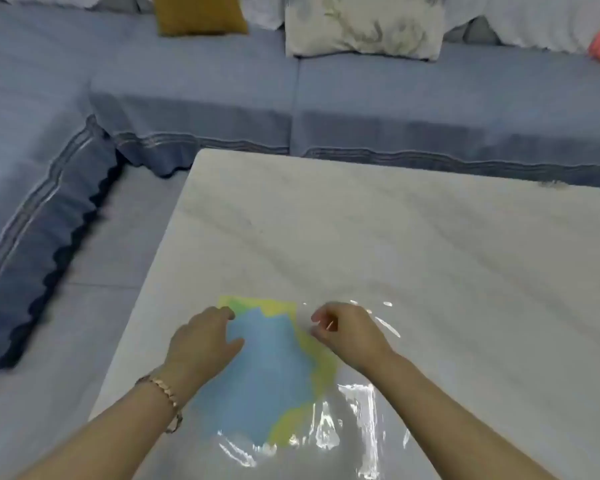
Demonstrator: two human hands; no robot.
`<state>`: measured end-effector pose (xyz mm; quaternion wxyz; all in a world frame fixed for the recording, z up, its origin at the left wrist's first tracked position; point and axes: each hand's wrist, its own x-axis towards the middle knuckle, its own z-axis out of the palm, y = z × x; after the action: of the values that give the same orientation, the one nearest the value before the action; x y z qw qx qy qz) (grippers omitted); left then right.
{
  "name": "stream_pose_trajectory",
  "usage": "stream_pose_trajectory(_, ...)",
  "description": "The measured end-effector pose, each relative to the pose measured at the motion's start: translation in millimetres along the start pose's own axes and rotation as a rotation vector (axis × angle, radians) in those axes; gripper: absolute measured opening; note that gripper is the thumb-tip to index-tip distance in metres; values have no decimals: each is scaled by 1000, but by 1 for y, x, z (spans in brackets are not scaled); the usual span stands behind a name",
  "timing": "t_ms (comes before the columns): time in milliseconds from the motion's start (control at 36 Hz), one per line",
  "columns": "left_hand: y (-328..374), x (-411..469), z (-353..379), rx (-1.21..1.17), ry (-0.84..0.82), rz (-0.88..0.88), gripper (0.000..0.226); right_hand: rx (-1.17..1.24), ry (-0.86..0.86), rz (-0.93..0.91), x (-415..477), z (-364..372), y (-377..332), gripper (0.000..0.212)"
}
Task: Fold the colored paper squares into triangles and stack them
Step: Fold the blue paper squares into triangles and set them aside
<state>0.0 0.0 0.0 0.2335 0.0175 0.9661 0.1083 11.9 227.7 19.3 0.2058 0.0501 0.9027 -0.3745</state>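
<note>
Head view, nearest first: a crinkled clear plastic wrapper lies glinting on the table's near part, its film running up past the right side of the paper. Both bare forearms reach in over it, a gold link bracelet on the left wrist. The paper squares sit loosely fanned and flat just beyond: a pale blue sheet on top, a yellow sheet showing at its far and right edges, and a sliver of green sheet at the far left corner. They look thin, matte and uncreased. My left hand rests on the blue sheet's left edge with the thumb spread, pressing it down rather than clenching. My right hand is curled just right of the stack, thumb and forefinger seemingly pinched on the wrapper's film, though blur makes this uncertain. I judge that folding has not begun; I am freeing the sheets from their wrapper. Next I need the film cleared aside, one square separated, and opposite corners matched before creasing. The table is glossy pale marble with grey veins. Beyond it runs a sofa in a blue cloth cover, with a mustard cushion and a pale floral cushion.
</note>
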Motion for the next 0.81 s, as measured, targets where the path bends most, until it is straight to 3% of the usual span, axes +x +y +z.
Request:
stream_pose_trajectory(83,-10,19,34,44,-8,-43,57,-80,-45,77,22,44,27,16)
stream_pose_trajectory(250,-18,56,77,120,8,23,70,-195,-66,73,63,103,54,60)
stream_pose_trajectory(361,-19,70,90,279,25,63,71,-340,-20,31,73,123,58,68)
stream_pose_trajectory(417,-20,74,95,256,34,47,73,-373,3,21,75,130,61,67)
stream_pose_trajectory(528,-19,77,97,201,51,28,74,-209,45,43,72,137,65,59)
stream_pose_trajectory(639,-14,69,92,227,165,93,49,-43,92,-75,61,135,67,9)
stream_pose_trajectory(694,-13,63,91,156,280,122,45,8,105,-159,53,127,68,12)
stream_pose_trajectory(806,-10,42,86,-293,574,128,83,353,206,-226,29,99,72,15)
